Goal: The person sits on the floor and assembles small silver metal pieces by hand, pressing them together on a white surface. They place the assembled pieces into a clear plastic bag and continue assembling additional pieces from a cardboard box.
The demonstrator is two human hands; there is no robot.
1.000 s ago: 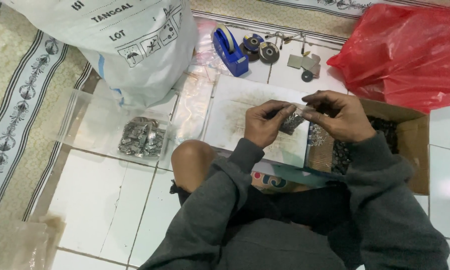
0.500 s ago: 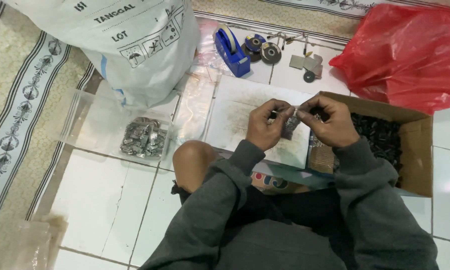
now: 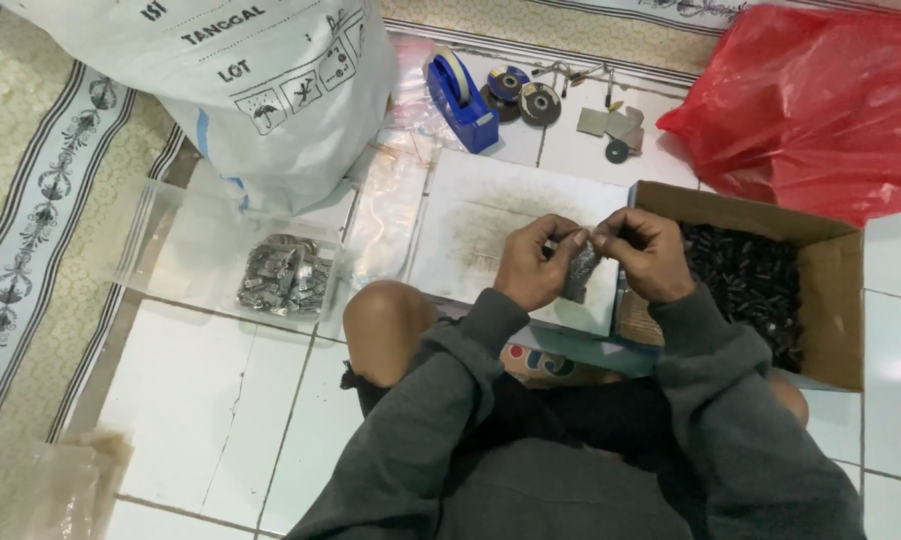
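My left hand (image 3: 531, 262) and my right hand (image 3: 643, 252) are raised together above a white sheet (image 3: 486, 225) on the floor. Both pinch the top edge of a small clear plastic bag (image 3: 579, 270) filled with dark small parts, which hangs between them. Just right of my right hand stands an open cardboard box (image 3: 829, 300) holding many small black parts (image 3: 746, 280). My bare left knee (image 3: 386, 325) is below the left hand.
A large white sack (image 3: 261, 90) lies at the back left. A clear tray (image 3: 171, 250) holds filled small bags (image 3: 286, 275). A blue tape dispenser (image 3: 461, 88), tape rolls (image 3: 526, 98) and a red plastic bag (image 3: 811, 95) sit at the back. Patterned rug (image 3: 31, 220) on the left.
My hands have shifted slightly nearer and lower with the small bag, and both now pinch its top edge close together.
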